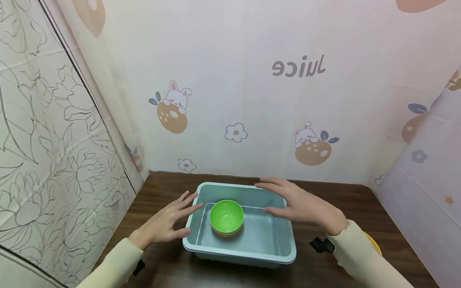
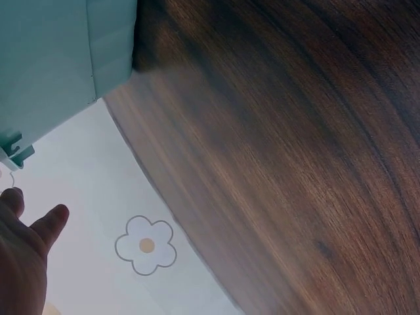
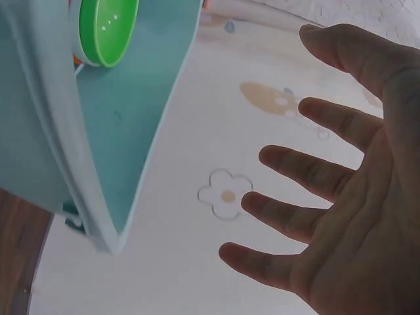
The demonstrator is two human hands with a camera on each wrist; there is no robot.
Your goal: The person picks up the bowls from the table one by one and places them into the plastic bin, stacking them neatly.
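A light blue-green plastic bin (image 1: 252, 236) stands on the dark wooden table. Inside it, toward the left, sits a stack of bowls with a green bowl (image 1: 226, 216) on top and an orange-brown rim showing beneath. My left hand (image 1: 166, 222) hovers at the bin's left side, fingers spread, holding nothing. Over the right rear rim is my right hand (image 1: 295, 202), its fingers apart and reaching toward the bin. In the right wrist view the right hand (image 3: 341, 190) is spread beside the bin wall (image 3: 46, 118), clear of it. Only part of the left hand (image 2: 23, 256) shows in the left wrist view.
Behind the table (image 1: 345, 204) hangs a pale curtain (image 1: 237, 92) printed with rabbits and flowers. Another floral sheet (image 1: 61, 136) closes off the left. A yellow rounded object (image 1: 373, 243) shows partly behind the right forearm.
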